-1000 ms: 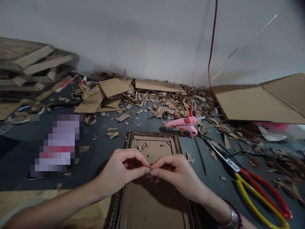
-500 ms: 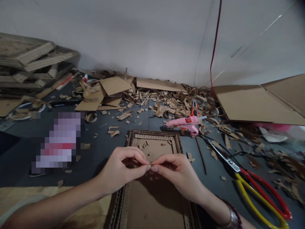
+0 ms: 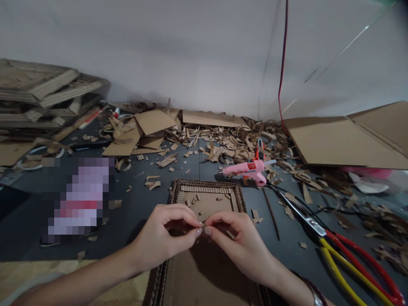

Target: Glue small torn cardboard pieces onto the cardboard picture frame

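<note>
My left hand and my right hand meet fingertip to fingertip above a cardboard panel with a raised corrugated border. Both thumbs and forefingers pinch a tiny piece of cardboard, mostly covered by the fingers. Several small rolled cardboard bits lie on the panel just beyond my hands. The corrugated border runs round the panel's far end and down its sides. My forearms hide part of both sides.
A pink glue gun lies behind the panel to the right. Scissors with red and yellow handles and a thin dark stick lie at right. Cardboard scraps cover the back. Stacked cardboard frames stand left, near a pixelated purple object.
The view has tilted up a little, so everything sits slightly lower. My hands keep pinching at the same place, with only a small shift of the fingertips.
</note>
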Available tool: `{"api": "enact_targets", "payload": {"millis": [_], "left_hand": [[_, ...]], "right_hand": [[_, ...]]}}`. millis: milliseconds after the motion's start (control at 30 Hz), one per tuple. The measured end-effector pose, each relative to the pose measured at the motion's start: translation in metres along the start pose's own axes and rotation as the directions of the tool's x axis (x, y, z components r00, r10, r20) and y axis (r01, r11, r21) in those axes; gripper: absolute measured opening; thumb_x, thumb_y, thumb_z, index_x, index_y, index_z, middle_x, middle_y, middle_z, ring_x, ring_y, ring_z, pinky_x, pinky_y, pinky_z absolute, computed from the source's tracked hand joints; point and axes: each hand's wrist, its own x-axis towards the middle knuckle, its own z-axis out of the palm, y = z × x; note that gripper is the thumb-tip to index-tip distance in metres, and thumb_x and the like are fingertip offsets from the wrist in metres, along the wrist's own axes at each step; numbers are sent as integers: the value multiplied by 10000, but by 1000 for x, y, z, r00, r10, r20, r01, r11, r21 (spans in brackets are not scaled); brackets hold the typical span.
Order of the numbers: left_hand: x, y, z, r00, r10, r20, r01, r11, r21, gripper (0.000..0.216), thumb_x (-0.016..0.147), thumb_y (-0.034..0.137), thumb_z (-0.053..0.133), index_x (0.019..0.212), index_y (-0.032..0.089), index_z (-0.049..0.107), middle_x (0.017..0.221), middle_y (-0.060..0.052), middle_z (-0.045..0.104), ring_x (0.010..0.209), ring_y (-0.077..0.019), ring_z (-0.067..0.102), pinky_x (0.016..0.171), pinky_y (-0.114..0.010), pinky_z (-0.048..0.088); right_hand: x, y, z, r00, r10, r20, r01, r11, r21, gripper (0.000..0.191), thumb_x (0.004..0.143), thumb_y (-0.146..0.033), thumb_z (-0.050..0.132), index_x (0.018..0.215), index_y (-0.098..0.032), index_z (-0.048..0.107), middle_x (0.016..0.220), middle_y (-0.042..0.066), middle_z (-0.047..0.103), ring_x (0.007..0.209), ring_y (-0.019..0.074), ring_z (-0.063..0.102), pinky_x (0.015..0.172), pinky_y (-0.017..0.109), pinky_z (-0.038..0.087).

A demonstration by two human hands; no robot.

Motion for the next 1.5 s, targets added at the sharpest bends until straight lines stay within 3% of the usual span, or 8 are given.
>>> {"api": "enact_targets", "payload": {"millis": [200,533,800,900,1000,1167,1367,1500], "left_hand": [[0,1,1,998,-59,13,59,998,10,86,692,143,601,734,107,666,682,-48,658,596,-121,615,550,-193,499],[1,1,1,998,-62,7,62,998,6,83,694,139,599,732,109,666,680,-40,653,590,-110,607,561,-184,501],[2,1,0,980,-197,15,198,979,-54,112,652,208,659,703,109,647,646,-34,663,593,-128,617,565,-199,499],[1,2,0,987,-162,14,162,987,10,107,671,205,643,715,112,672,649,-44,684,584,-136,624,552,-200,495],[1,2,-1,999,-37,15,34,986,161,116,713,197,615,747,133,705,642,-40,695,569,-131,616,534,-195,471],[1,0,-2,996,88,29,-93,960,263,136,746,168,589,778,154,721,669,-42,703,592,-128,619,559,-195,457],[0,0,0,1000,25,-17,-20,970,243,128,741,161,578,732,164,705,658,-21,701,580,-128,621,537,-188,459],[1,0,1,997,-46,-69,55,988,141,120,735,169,570,742,156,689,683,-22,705,612,-134,630,562,-190,485]], "right_hand": [[0,-1,-2,997,-78,26,81,988,-130,162,823,-175,465,721,-168,590,638,-1,598,580,101,517,548,194,400],[-2,0,-4,981,-186,51,192,960,-203,173,836,-117,424,775,-174,575,688,14,613,614,108,539,585,196,410],[-3,4,-2,951,-307,47,309,918,-248,185,840,-117,427,839,-194,595,745,32,639,667,123,582,606,206,450],[-2,5,-1,942,-334,31,329,905,-270,164,833,-124,454,835,-187,606,729,33,645,659,124,590,605,208,460],[-2,6,-2,935,-355,9,342,892,-295,131,811,-123,491,814,-158,617,698,40,644,634,122,588,591,206,462],[-2,4,-2,946,-319,-57,290,913,-287,113,783,-134,525,752,-149,632,655,34,650,590,119,590,566,205,461],[-2,1,0,981,-176,-75,158,966,-205,103,764,-162,556,754,-174,658,679,17,687,597,120,616,565,202,464],[-1,2,3,984,-112,-136,98,989,-109,92,747,-179,565,739,-180,657,685,17,693,601,123,625,563,202,482]]}}
